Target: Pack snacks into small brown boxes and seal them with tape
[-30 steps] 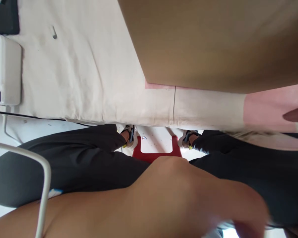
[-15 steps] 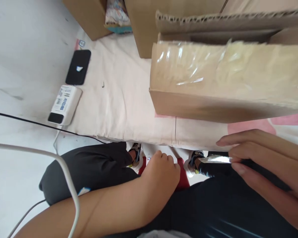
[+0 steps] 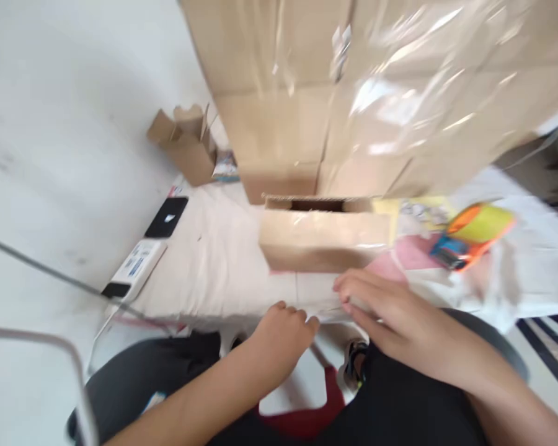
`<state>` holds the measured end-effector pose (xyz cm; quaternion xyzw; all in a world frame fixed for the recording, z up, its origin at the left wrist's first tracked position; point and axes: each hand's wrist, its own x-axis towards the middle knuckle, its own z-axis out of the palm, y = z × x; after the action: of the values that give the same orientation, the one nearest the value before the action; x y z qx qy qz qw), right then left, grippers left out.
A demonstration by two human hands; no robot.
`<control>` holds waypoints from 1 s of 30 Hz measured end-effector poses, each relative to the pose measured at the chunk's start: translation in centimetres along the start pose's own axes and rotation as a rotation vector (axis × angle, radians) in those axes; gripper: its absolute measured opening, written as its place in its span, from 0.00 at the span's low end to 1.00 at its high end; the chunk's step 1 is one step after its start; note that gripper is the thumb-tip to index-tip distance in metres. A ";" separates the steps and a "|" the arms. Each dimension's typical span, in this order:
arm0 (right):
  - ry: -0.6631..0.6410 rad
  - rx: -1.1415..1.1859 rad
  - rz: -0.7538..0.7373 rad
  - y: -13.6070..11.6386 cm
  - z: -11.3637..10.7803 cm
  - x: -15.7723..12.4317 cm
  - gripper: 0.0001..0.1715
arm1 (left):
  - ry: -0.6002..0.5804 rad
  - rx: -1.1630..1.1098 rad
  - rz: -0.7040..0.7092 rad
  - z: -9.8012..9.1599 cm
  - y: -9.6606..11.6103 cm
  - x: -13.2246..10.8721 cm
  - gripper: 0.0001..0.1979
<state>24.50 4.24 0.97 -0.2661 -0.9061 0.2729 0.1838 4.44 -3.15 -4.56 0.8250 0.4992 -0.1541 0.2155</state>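
My left hand (image 3: pixel 286 334) is closed, knuckles up, over the gap between my knees. Its palm side is hidden, so I cannot see whether anything is in it. My right hand (image 3: pixel 385 306) is at the front edge of the bed-like surface, fingers bent and pressed together. Whatever it may hold does not show clearly. Just beyond its fingertips lies a long, narrow cardboard box (image 3: pixel 318 241) with shiny tape along its side and an opening at the top. Neither hand visibly grips this box.
A large taped cardboard carton (image 3: pixel 288 130) rises behind. At left are a black phone-like slab (image 3: pixel 167 217), a white device with a label (image 3: pixel 138 265) and an open small box (image 3: pixel 190 152). An orange-yellow item (image 3: pixel 477 235) lies right; a pale cable (image 3: pixel 69 356) hangs near.
The view has tilted up, bringing the large carton and orange-yellow item into sight. My right hand appears further left, closer to my left hand. The shiny strip at its fingertips no longer shows.
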 end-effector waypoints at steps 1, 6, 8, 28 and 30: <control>-0.031 0.004 0.018 -0.4 -0.1 0.0 0.07 | 0.030 0.007 -0.017 -0.5 0.0 -0.2 0.16; -0.060 0.016 0.089 -0.9 -0.9 0.3 0.06 | 0.259 -0.030 -0.252 -2.9 -1.0 -1.4 0.13; -0.020 0.029 0.080 -0.7 -1.0 0.2 0.05 | 0.345 -0.089 -0.294 -3.9 -1.1 -1.9 0.11; 0.322 0.118 -0.056 2.1 -0.5 0.6 0.04 | 0.631 -0.641 -0.040 -2.4 -2.6 3.5 0.23; 0.342 0.120 -0.064 2.1 -0.4 0.6 0.05 | 0.649 -0.592 -0.023 -2.4 -2.8 3.7 0.22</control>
<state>24.97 6.21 0.16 -0.2680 -0.8519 0.2712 0.3592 3.68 2.02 -4.81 0.7277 0.5727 0.2605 0.2731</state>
